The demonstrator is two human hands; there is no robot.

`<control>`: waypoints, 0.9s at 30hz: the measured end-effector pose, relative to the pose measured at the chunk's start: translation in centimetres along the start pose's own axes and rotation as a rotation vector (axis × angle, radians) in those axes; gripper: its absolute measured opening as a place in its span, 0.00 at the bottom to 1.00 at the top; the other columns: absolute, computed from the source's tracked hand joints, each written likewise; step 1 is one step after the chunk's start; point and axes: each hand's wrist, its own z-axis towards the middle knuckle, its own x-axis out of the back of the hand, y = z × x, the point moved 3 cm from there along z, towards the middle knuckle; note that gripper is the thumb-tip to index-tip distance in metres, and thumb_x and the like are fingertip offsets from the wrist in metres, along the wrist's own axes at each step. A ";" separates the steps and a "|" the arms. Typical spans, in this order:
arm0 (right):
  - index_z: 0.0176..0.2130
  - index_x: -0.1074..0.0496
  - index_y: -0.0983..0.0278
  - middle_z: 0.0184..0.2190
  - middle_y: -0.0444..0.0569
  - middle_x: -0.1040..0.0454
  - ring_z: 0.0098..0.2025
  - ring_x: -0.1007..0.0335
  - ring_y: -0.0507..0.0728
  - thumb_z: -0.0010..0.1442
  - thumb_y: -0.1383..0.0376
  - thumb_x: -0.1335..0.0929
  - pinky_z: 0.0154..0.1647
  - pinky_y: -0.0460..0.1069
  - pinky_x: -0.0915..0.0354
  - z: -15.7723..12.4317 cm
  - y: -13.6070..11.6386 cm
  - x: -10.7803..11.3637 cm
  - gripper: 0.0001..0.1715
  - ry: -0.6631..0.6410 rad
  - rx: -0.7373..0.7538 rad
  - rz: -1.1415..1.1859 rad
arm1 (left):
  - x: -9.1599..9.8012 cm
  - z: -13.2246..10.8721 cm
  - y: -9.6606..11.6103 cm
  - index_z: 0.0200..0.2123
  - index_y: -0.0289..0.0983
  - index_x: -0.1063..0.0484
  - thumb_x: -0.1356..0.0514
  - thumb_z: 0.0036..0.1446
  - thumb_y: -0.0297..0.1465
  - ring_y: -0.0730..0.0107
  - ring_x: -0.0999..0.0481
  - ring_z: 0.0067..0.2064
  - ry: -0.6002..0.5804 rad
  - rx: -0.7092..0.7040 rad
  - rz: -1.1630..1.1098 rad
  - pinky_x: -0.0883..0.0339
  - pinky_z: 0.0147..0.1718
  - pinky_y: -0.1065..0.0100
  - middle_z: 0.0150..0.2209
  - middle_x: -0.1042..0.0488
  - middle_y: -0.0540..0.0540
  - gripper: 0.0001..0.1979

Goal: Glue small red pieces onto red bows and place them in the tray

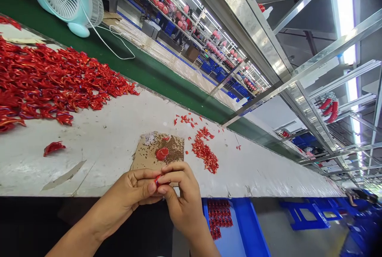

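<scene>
My left hand (131, 191) and my right hand (180, 199) meet just off the near edge of the white workbench (98, 157). Their fingertips pinch a small red piece (157, 180), mostly hidden by my fingers. Just beyond them lies a torn piece of cardboard (149, 149) speckled with brown granules, with a glossy red blob (162, 153) on it. To its right is a small heap of twisted red pieces (205, 153). A much larger mass of the same red pieces (56, 82) spreads across the bench at the left.
A blue tray (235, 225) holding rows of red pieces sits below the bench, right of my hands. A mint-green fan (68, 2) stands at the far left on a green surface. Metal shelving runs overhead, and a person's arm (355, 197) shows at the lower right.
</scene>
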 end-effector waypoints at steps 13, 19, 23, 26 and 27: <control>0.43 0.25 0.55 0.42 0.50 0.27 0.47 0.28 0.59 0.65 0.65 0.30 0.50 0.56 0.31 -1.0 1.3 -0.9 0.06 0.105 0.009 0.159 | -1.2 -0.6 0.4 0.36 0.36 0.18 0.25 0.44 0.32 0.68 0.19 0.36 -0.001 0.003 -0.058 0.22 0.41 0.70 0.34 0.19 0.43 0.14; 0.42 0.24 0.54 0.42 0.49 0.25 0.48 0.27 0.60 0.64 0.67 0.30 0.52 0.58 0.32 -0.5 0.9 -0.7 0.07 0.077 0.060 0.192 | -0.8 -0.5 0.4 0.39 0.36 0.19 0.27 0.47 0.32 0.66 0.19 0.37 -0.024 0.026 -0.048 0.23 0.42 0.69 0.36 0.19 0.41 0.14; 0.42 0.23 0.54 0.42 0.48 0.24 0.48 0.27 0.60 0.63 0.67 0.29 0.52 0.57 0.32 -0.2 0.8 -0.5 0.08 0.022 0.011 0.194 | -0.2 -0.2 0.4 0.37 0.36 0.19 0.26 0.45 0.32 0.65 0.18 0.38 -0.003 0.019 0.023 0.23 0.44 0.68 0.35 0.18 0.43 0.14; 0.41 0.23 0.55 0.44 0.48 0.25 0.49 0.27 0.60 0.62 0.65 0.28 0.52 0.57 0.32 -0.1 1.0 -0.5 0.06 -0.007 -0.076 0.206 | -0.3 -0.2 0.5 0.36 0.37 0.20 0.26 0.43 0.38 0.65 0.19 0.38 0.014 -0.007 0.103 0.24 0.44 0.69 0.34 0.18 0.45 0.16; 0.40 0.22 0.55 0.46 0.48 0.26 0.50 0.28 0.60 0.62 0.64 0.28 0.52 0.57 0.32 -0.1 1.1 -0.5 0.05 -0.014 -0.113 0.212 | -0.4 -0.3 0.6 0.36 0.37 0.20 0.26 0.42 0.41 0.65 0.19 0.38 0.019 -0.020 0.135 0.25 0.44 0.70 0.33 0.18 0.46 0.18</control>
